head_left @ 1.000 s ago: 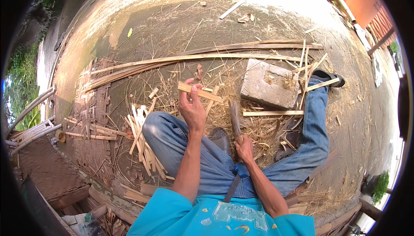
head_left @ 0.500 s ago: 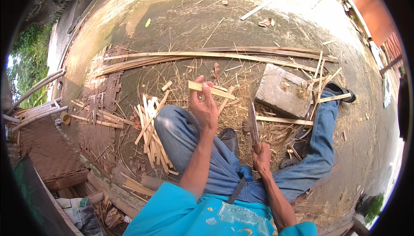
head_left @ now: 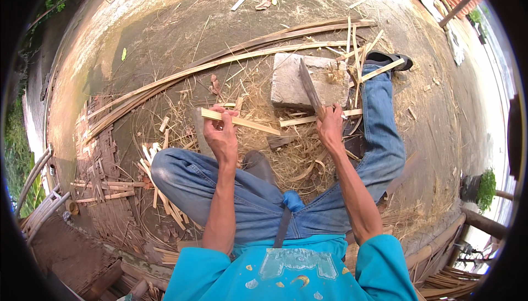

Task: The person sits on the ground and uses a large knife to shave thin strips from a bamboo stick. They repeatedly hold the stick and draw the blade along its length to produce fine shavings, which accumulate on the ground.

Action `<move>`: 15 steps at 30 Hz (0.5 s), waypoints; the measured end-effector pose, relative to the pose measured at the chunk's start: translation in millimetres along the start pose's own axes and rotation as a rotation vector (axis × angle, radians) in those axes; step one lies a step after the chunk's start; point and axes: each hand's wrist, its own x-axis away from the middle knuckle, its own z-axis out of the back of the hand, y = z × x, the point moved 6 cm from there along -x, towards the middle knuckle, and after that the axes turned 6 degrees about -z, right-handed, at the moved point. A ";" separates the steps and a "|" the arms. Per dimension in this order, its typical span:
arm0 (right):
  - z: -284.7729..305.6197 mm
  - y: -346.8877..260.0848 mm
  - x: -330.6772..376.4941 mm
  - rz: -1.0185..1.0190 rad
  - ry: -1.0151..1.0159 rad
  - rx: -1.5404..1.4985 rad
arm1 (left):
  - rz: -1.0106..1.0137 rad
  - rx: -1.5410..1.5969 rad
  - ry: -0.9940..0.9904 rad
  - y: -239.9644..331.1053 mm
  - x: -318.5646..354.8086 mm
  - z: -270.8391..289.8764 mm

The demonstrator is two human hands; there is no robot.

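My left hand [head_left: 221, 136] pinches a pale split-bamboo strip [head_left: 256, 126] near its left end, and the strip points right, sloping slightly toward me. My right hand [head_left: 330, 124] is closed round the handle of a large, dark-bladed knife [head_left: 311, 88]. The blade slants away from me and to the left, its tip over the top of a rough stone block [head_left: 283, 83]; whether it touches the block I cannot tell. Strip and blade are apart. Another bamboo strip [head_left: 297, 121] lies on the ground just left of my right hand.
Long bamboo splits [head_left: 220, 65] stretch across the ground beyond my hands. Cut strips [head_left: 177, 213] lie beside my bent left knee, near a worn woven mat [head_left: 104, 163]. Shavings [head_left: 297, 158] cover the ground between my legs. Thin strips lean by my right foot's dark sandal [head_left: 399, 60].
The view has swung to the right, so the ground things sit further left. My right hand has moved forward from my lap, bringing the knife over the block. My left hand still holds a strip.
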 end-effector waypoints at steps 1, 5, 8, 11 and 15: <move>-0.5 -2.2 10.1 -0.045 -0.092 -0.078 | -0.022 -0.068 0.004 0.4 0.3 2.9; 30.9 -43.5 69.8 -0.403 -0.548 -0.452 | -0.077 -0.161 0.055 7.4 5.7 4.7; 8.0 -50.0 137.6 -0.458 -0.661 -0.546 | -0.050 -0.168 0.001 7.0 9.9 -2.3; -11.6 -65.6 172.7 -0.478 -0.792 -0.618 | -0.095 -0.234 -0.020 7.7 14.7 -1.3; 24.5 -118.4 151.8 -0.382 -0.817 -0.649 | -0.101 -0.246 -0.016 6.4 18.9 -3.9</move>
